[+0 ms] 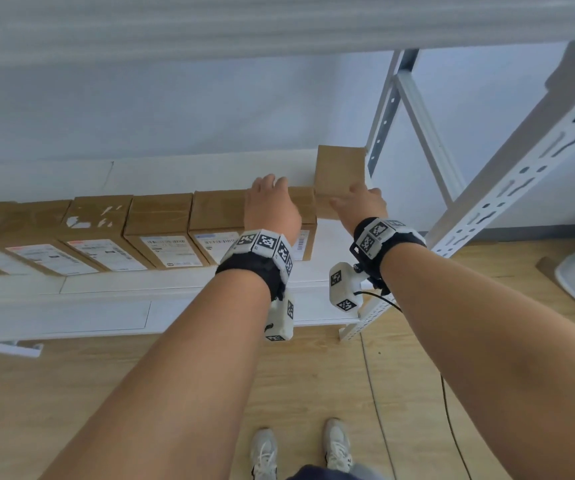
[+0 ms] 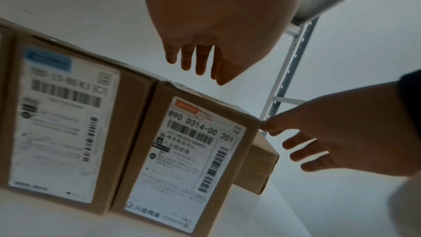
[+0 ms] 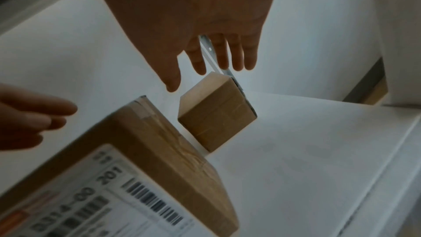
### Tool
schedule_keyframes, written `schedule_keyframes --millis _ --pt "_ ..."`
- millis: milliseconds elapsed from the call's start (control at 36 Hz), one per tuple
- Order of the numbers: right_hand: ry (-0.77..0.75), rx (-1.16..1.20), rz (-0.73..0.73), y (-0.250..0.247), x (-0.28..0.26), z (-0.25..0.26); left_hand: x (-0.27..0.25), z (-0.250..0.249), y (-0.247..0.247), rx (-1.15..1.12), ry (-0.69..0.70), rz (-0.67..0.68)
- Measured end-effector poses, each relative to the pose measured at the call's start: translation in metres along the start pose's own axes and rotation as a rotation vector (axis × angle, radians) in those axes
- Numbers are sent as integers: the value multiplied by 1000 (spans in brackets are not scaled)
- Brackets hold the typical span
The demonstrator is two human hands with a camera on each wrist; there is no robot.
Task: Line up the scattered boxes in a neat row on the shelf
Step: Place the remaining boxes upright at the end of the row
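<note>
- the white metal shelf (image 1: pixel 175 289) takes up most of the scene, sitting on a wood floor (image 1: pixel 313 393) against a pale wall, with a perforated white upright (image 1: pixel 507 188) at its right end
- a row of brown boxes (image 1: pixel 106 230) runs along the shelf from the left, side by side, shipping labels facing out front
- the last box in the row (image 2: pixel 193 159) has an orange-topped label; the left hand (image 1: pixel 272 209) is over its top, fingers (image 2: pixel 200 60) straight and a bit spread, holding nothing, and from the wrist view they look slightly above the top rather than on it
- one smaller plain box (image 1: pixel 339 174) sits out of line, further back near the shelf's right rear corner, just right of the row's end
- the right hand (image 1: pixel 362 202) is reaching at it, fingers (image 3: pixel 237 57) loose and spread, empty; fingertips are just short of the box's near top edge, thumb toward its left side, can't tell if anything actually touches
</note>
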State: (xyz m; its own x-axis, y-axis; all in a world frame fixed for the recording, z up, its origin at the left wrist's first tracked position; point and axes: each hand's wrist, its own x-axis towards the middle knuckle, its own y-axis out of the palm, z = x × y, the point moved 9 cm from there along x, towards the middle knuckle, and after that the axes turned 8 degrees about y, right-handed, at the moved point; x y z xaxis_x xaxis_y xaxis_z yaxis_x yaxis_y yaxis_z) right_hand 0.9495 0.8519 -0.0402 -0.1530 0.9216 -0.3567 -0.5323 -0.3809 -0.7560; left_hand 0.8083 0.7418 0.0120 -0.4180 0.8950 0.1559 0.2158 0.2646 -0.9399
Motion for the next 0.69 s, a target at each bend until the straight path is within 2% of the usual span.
schedule_keyframes --millis 194,472,694 --pt "-109 -139 -72 3 30 21 5 -4 22 26 -16 13" --pt "-29 -292 -55 29 64 40 2 1 18 14 4 -53" --pt "-1 -316 -46 30 64 35 0 1 19 15 -17 -71"
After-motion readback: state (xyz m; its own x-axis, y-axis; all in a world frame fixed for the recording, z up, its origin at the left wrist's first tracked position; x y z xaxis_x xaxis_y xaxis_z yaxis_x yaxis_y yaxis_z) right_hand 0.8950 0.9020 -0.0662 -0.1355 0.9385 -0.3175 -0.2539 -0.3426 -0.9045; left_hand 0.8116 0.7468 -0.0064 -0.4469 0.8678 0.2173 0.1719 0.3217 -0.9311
